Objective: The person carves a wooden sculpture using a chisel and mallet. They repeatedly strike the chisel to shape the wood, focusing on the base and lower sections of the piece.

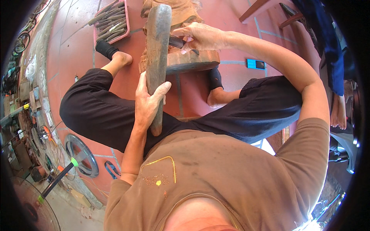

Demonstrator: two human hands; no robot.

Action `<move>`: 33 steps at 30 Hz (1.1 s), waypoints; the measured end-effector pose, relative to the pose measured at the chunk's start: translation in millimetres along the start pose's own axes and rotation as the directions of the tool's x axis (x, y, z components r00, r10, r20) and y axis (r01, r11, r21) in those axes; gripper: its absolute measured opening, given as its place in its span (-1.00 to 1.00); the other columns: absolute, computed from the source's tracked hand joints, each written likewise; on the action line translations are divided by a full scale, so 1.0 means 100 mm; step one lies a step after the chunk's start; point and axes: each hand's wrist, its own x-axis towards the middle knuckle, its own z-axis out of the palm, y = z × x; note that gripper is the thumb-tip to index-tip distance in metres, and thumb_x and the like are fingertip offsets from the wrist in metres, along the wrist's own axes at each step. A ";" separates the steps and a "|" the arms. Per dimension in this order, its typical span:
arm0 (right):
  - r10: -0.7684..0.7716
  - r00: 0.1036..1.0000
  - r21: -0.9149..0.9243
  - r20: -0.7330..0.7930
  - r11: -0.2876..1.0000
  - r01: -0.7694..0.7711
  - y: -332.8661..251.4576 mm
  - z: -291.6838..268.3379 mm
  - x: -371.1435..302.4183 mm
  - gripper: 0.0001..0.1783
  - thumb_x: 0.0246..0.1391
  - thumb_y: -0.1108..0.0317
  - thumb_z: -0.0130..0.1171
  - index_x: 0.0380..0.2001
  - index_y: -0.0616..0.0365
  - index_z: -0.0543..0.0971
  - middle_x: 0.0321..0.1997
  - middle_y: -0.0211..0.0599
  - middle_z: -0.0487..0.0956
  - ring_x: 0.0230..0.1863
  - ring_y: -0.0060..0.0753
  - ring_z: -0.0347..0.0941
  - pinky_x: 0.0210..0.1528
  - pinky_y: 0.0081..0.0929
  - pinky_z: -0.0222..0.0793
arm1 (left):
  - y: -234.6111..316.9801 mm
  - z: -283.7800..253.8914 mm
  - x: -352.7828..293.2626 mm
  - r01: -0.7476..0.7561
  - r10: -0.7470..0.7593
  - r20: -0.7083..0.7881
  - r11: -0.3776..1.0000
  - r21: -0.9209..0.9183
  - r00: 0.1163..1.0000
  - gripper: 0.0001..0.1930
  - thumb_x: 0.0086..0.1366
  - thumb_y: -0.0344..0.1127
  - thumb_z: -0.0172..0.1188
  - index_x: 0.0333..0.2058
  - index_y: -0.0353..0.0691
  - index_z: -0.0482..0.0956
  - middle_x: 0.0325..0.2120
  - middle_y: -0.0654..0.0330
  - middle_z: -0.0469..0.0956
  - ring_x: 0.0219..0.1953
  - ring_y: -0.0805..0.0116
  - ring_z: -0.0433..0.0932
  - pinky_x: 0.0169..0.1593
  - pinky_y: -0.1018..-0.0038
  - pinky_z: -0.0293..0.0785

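Note:
My left hand (148,101) is wrapped round the lower part of a long, worn wooden mallet (157,50), which stands almost upright in the picture. A partly carved block of brown wood (192,61) lies between my feet, its far part cut into wavy shapes; the mallet covers some of its left side. Over the block, my right hand (201,37) is closed on a dark chisel (176,41). The chisel's tip is hard to make out against the wood.
A pink tray (127,23) full of dark-handled tools (111,22) sits at far left. On the red tiles lies a blue phone (255,64) to the right. A fan (32,210) stands at lower left, near a round black base (81,154). Another person's foot (340,111) shows at right.

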 end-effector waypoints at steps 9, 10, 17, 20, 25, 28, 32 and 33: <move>-0.064 0.998 0.010 0.019 0.998 0.064 -0.05 -0.03 0.04 -0.56 0.10 0.20 0.43 -0.24 0.20 0.38 -0.50 -0.12 0.50 -0.32 0.03 0.56 -0.23 -0.09 0.39 | -0.10 -0.02 0.02 -0.233 0.182 -0.227 0.946 -0.226 0.957 -0.66 0.39 -0.32 0.31 0.00 -0.22 0.35 -0.44 0.29 0.49 -0.57 0.56 0.47 -0.50 0.58 0.41; -0.036 0.999 0.016 0.038 0.999 0.036 -0.05 -0.03 0.04 -0.56 0.10 0.20 0.43 -0.22 0.19 0.39 -0.48 -0.11 0.51 -0.30 0.03 0.57 -0.22 -0.09 0.39 | -0.10 -0.01 0.01 -0.217 0.173 -0.221 0.956 -0.196 0.960 -0.65 0.39 -0.32 0.31 0.01 -0.22 0.35 -0.45 0.29 0.49 -0.57 0.56 0.47 -0.50 0.58 0.41; 0.005 0.997 -0.008 0.083 1.000 -0.005 -0.04 -0.04 0.04 -0.60 0.11 0.20 0.41 -0.19 0.18 0.44 -0.40 -0.05 0.57 -0.25 0.02 0.58 -0.18 -0.08 0.41 | -0.09 -0.03 0.03 -0.078 0.058 -0.090 0.970 -0.230 0.994 -0.66 0.42 -0.31 0.28 0.03 -0.23 0.35 -0.45 0.28 0.47 -0.57 0.54 0.47 -0.49 0.58 0.43; -0.007 0.996 0.018 0.090 1.000 0.006 -0.06 -0.04 0.06 -0.59 0.11 0.19 0.41 -0.18 0.18 0.45 -0.40 -0.02 0.58 -0.25 0.03 0.59 -0.19 -0.07 0.41 | -0.09 -0.05 0.02 -0.214 0.148 -0.213 0.921 -0.326 0.966 -0.68 0.42 -0.30 0.28 0.00 -0.21 0.35 -0.45 0.25 0.47 -0.56 0.54 0.47 -0.49 0.59 0.43; 0.001 0.997 0.011 0.083 1.000 -0.002 -0.03 -0.01 0.08 -0.58 0.10 0.19 0.42 -0.15 0.20 0.47 -0.39 0.00 0.58 -0.25 0.01 0.61 -0.19 -0.06 0.41 | -0.07 -0.03 0.00 0.048 -0.048 0.008 0.998 -0.026 0.999 -0.63 0.38 -0.28 0.33 0.04 -0.24 0.40 -0.45 0.31 0.47 -0.57 0.57 0.46 -0.50 0.56 0.41; 0.052 0.990 -0.022 0.128 0.999 -0.050 -0.07 -0.04 0.09 -0.56 0.08 0.20 0.44 -0.12 0.21 0.49 -0.40 0.00 0.58 -0.25 0.01 0.62 -0.19 -0.06 0.41 | -0.10 -0.03 0.01 -0.051 0.040 -0.067 0.981 -0.187 0.997 -0.69 0.40 -0.29 0.30 -0.03 -0.22 0.39 -0.44 0.29 0.48 -0.57 0.56 0.46 -0.52 0.57 0.40; 0.011 0.993 -0.028 0.121 1.000 -0.008 -0.03 -0.02 0.11 -0.57 0.08 0.21 0.44 -0.14 0.22 0.49 -0.43 -0.02 0.58 -0.28 0.02 0.62 -0.22 -0.07 0.42 | -0.08 0.03 0.03 -0.179 0.109 -0.231 0.934 -0.309 0.967 -0.76 0.42 -0.34 0.25 -0.09 -0.20 0.37 -0.49 0.30 0.45 -0.61 0.55 0.45 -0.52 0.58 0.41; -0.007 0.994 -0.023 0.111 1.000 0.010 -0.02 0.00 0.12 -0.58 0.08 0.22 0.44 -0.15 0.22 0.49 -0.43 -0.02 0.58 -0.28 0.02 0.62 -0.22 -0.07 0.42 | -0.07 0.02 0.02 -0.176 0.101 -0.239 0.933 -0.314 0.966 -0.76 0.42 -0.35 0.25 -0.08 -0.21 0.37 -0.50 0.31 0.45 -0.61 0.55 0.45 -0.52 0.58 0.42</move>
